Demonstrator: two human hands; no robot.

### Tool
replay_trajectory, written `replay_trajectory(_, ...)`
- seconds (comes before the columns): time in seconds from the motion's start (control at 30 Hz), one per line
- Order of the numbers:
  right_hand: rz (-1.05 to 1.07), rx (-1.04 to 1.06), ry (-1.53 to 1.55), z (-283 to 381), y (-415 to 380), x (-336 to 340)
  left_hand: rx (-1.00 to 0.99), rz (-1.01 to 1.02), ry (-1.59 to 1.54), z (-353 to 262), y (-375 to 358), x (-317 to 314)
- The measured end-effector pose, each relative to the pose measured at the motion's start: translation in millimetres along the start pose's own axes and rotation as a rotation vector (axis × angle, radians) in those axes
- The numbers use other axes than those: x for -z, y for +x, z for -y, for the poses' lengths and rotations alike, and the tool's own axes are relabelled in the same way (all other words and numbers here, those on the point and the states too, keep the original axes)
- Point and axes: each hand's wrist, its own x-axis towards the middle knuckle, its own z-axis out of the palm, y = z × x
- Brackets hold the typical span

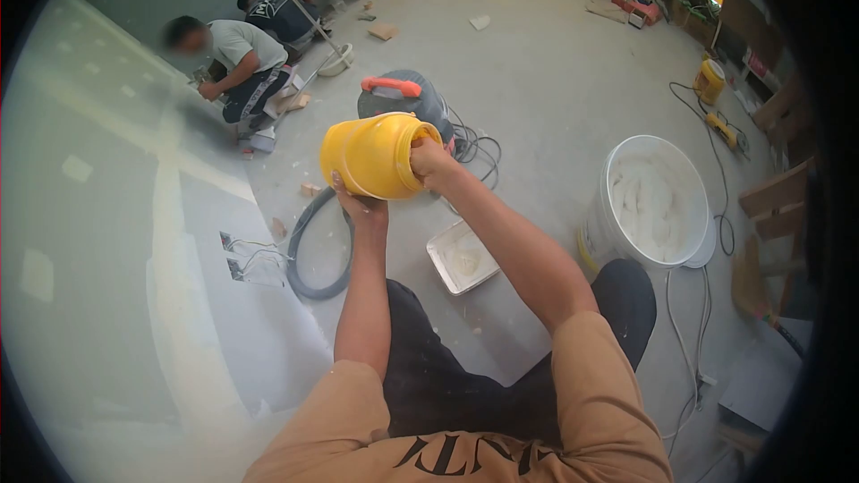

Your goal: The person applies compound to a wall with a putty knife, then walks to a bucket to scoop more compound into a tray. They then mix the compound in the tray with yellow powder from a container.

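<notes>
A yellow plastic tub (365, 156) is tipped on its side in the air in front of me, its mouth facing right. My left hand (360, 204) holds it from beneath, the thumb up along its near side. Into the mouth reaches my right hand (431, 165); its fingers are hidden inside the tub, so what they hold or touch cannot be seen. Below, on the floor, sits a small white tray (436, 257) with some pale wet material in it. A large white bucket (594, 215) of white compound stands by my right knee.
A grey vacuum (428, 100) with a red handle and a hose (300, 270) lies just beyond the tub. Plasterboard wall with exposed wires (255, 255) runs along the left. Two people (242, 54) crouch at the wall. Cords (707, 304), tools and timber line the right.
</notes>
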Motion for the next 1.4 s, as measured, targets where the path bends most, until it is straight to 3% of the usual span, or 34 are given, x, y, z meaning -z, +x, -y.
replay_trajectory(0.3, 0.136, -0.153, 0.096, -13.7, 14.7, 31.6, -0.048, 0.004, 0.055, -0.1, 2.7, -1.3)
replay_trajectory(0.6, 0.063, -0.246, 0.192, 30.1, -40.9, 28.0, -0.155, -0.032, 0.101, -8.0, 1.4, -7.9)
replay_trajectory(1.4, 0.199, -0.021, 0.161, 31.8, -92.4, 75.6, -0.236, 0.069, -0.036, -31.9, 11.4, 3.1)
